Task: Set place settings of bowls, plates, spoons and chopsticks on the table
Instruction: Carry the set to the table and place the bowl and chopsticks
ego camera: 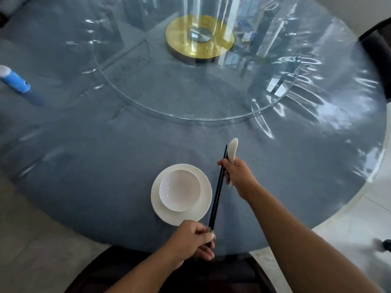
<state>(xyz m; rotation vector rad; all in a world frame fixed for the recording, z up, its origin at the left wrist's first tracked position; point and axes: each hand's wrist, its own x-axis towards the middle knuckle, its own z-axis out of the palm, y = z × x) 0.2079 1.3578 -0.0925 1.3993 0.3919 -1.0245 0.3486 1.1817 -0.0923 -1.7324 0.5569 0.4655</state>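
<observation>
Head view: nearest, the left hand (193,240) pinches the near end of black chopsticks (218,191), which run away from the viewer just right of the white plate (203,210). The right hand (237,176), beyond, grips their far end plus a white spoon (232,152). A white bowl (179,190) sits on the plate, on the bench (105,166).

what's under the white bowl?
The bowl sits on a white plate, whose rim shows all around it. The plate's centre is covered by the bowl, so anything between them can't be seen. The bowl itself looks empty.
</observation>
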